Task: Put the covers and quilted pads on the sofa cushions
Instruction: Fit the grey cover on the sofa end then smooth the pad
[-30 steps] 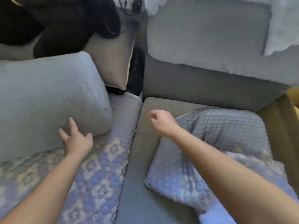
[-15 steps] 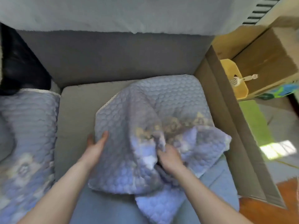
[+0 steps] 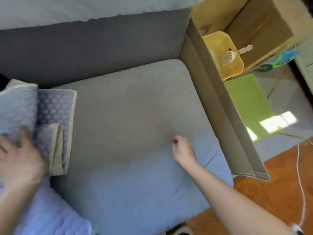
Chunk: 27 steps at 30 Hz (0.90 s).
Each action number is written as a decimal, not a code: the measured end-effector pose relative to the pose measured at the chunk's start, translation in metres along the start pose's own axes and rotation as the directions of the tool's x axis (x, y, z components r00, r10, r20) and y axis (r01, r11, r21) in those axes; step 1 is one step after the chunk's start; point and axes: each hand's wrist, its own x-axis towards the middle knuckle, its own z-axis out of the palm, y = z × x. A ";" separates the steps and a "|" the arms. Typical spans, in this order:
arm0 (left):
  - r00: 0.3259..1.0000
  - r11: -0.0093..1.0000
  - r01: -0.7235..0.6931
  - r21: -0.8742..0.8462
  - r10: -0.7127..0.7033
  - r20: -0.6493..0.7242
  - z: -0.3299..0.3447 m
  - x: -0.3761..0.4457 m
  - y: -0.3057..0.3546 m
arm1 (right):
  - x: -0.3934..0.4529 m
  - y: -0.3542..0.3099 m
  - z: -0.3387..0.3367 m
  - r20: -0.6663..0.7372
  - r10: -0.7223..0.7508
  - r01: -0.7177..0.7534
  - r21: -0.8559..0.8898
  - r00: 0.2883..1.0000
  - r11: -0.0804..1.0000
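Grey seat cushion [image 3: 128, 116] lies bare, cardboard [image 3: 220, 107] along its right edge. Left hand [image 3: 20, 158], blurred, presses the bunched quilted pad [image 3: 50, 112] at left, its length running near-to-far. Right hand [image 3: 182, 146] hovers curled, holding nothing.

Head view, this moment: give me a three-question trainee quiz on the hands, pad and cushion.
1. True or false: the quilted pad lies spread flat across the seat cushion.
2. Which hand is on the pad? A) left hand B) right hand C) both
3. Fill in: the yellow tray beside the sofa holds a white ____.

Key: 1 false, it is bunched at the cushion's left edge. 2 A, though blur hides its grip. 3 scoop.
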 end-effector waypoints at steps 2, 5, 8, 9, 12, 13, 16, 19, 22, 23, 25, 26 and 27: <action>0.976 0.979 -0.202 -0.013 0.202 0.087 0.022 -0.018 0.052 | 0.038 0.029 -0.025 -0.066 -0.009 -0.002 -0.160 0.998 0.987; 0.900 0.926 -0.364 -0.100 0.377 0.216 0.029 -0.016 0.133 | 0.103 0.035 -0.044 -0.095 -0.215 0.179 -0.293 0.972 0.939; 0.930 0.969 -0.198 -0.146 0.233 0.284 0.082 0.007 0.165 | 0.159 0.029 -0.038 -0.094 -0.325 0.264 -0.397 0.941 0.879; 0.938 0.974 -0.171 -0.148 0.207 0.279 0.092 0.013 0.167 | 0.171 0.029 -0.033 -0.102 -0.362 0.290 -0.417 0.927 0.861; 0.938 0.955 -0.287 -0.067 0.295 0.180 0.103 0.031 0.164 | 0.188 0.022 -0.030 -0.125 -0.455 0.371 -0.413 0.882 0.832; 0.958 0.973 -0.232 -0.019 0.232 0.168 0.101 0.041 0.158 | 0.192 0.014 -0.035 -0.177 -0.468 0.379 -0.377 0.866 0.845; 0.988 0.997 -0.062 -0.048 0.069 0.141 0.098 0.071 0.137 | 0.208 -0.007 -0.050 -0.237 -0.479 0.407 -0.295 0.845 0.864; 0.962 0.969 -0.198 -0.144 0.221 0.163 0.102 0.076 0.133 | 0.210 -0.013 -0.040 -0.136 -0.437 0.371 -0.344 0.889 0.862; 0.961 0.959 -0.072 -0.274 0.140 0.238 0.105 0.082 0.139 | 0.220 -0.040 -0.033 -0.197 -0.483 0.414 -0.308 0.853 0.857; 0.950 0.967 -0.041 -0.250 0.115 0.292 0.108 0.087 0.141 | 0.228 -0.057 -0.032 -0.144 -0.501 0.435 -0.332 0.853 0.837; 0.914 0.985 0.010 -0.174 0.062 0.400 0.118 0.099 0.145 | 0.246 -0.091 -0.026 0.021 -0.457 0.425 -0.408 0.889 0.808; 0.898 0.988 0.032 -0.148 0.036 0.439 0.121 0.104 0.148 | 0.253 -0.104 -0.021 0.094 -0.400 0.399 -0.440 0.912 0.805; 0.891 0.991 0.048 -0.128 0.016 0.455 0.125 0.107 0.150 | 0.257 -0.112 -0.015 0.137 -0.344 0.366 -0.471 0.929 0.803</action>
